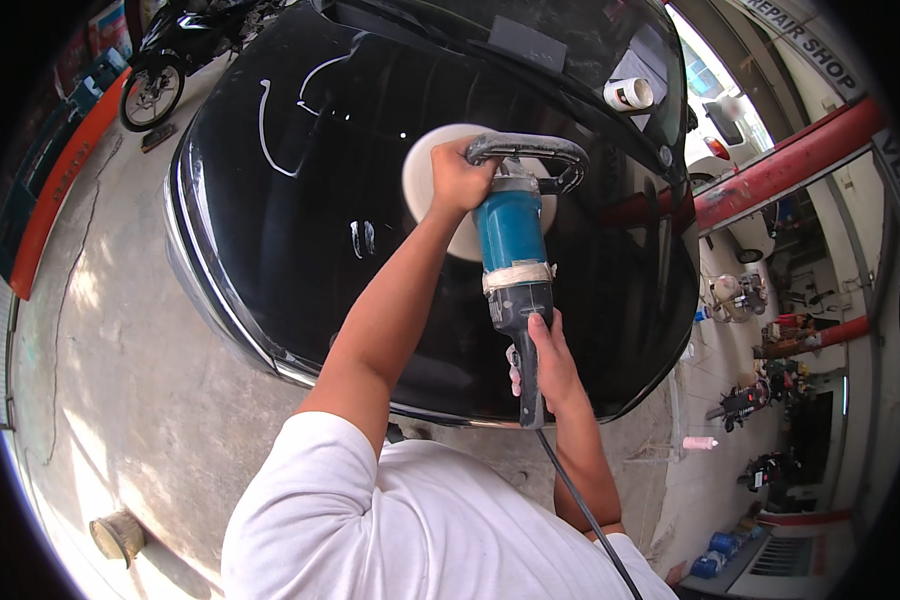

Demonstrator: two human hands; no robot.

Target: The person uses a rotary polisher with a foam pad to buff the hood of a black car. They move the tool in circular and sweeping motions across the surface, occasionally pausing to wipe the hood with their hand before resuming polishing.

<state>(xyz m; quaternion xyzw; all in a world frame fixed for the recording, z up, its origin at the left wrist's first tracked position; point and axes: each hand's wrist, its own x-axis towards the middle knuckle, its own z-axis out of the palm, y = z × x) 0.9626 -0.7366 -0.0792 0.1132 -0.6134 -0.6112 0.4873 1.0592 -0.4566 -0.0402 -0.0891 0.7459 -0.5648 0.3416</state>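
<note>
A blue and black car polisher (511, 228) with a round white pad (425, 185) lies over the glossy black car hood (290, 235). The pad's face is against the paint, as far as I can see. My left hand (459, 178) wraps the left end of the black loop handle at the head. Around the rear grip my right hand (552, 362) is closed, its thumb on top. Beige tape bands the body, and a black cord (580, 500) trails down past my right side. White streaks of paste (275, 130) mark the hood, with smaller smears left of the polisher.
A white tub (628, 95) stands by the windshield. Red posts (770, 180) cross on the right, with motorcycles (745, 400) beyond. Another motorcycle (153, 90) is parked far left. A short round block (117, 537) sits on the concrete floor (150, 350).
</note>
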